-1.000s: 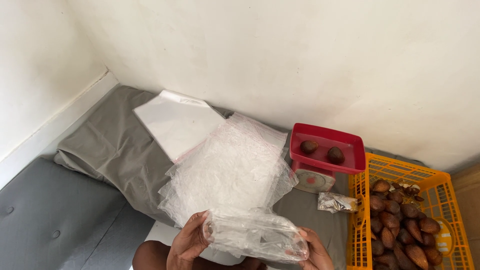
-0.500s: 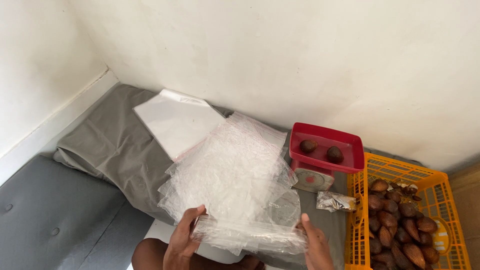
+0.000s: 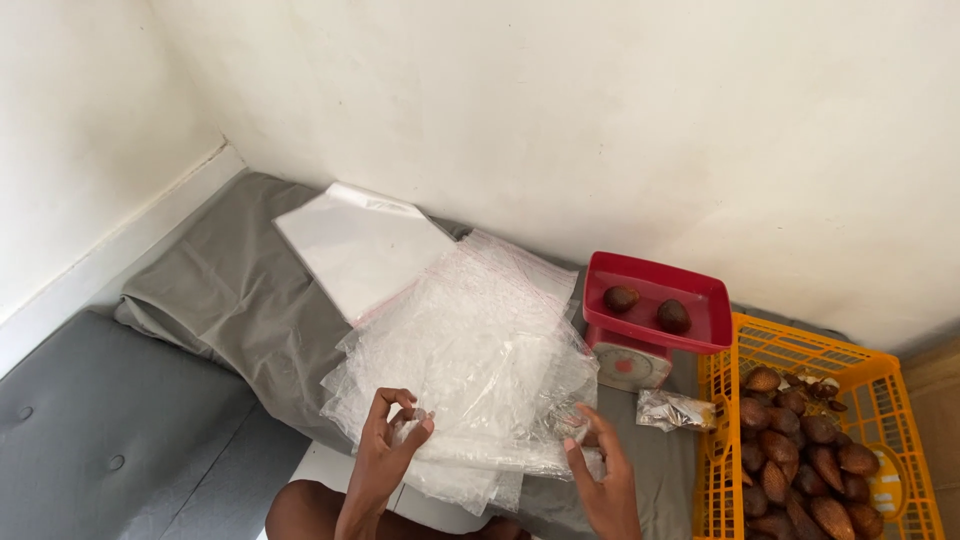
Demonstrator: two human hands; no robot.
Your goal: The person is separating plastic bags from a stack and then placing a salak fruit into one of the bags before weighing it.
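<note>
Here, both my left hand (image 3: 385, 445) and right hand (image 3: 600, 470) are pinching the near edge of a clear plastic bag (image 3: 470, 350) lying on the grey mattress (image 3: 120, 440).

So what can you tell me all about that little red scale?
The scale is small, red, plastic-looking, with a round white dial on its front and a shallow red tray on top. Two brown scaly fruits lie in the tray, apart. It stands on the grey cloth by the wall, beside the orange crate. Neither hand touches it.
</note>
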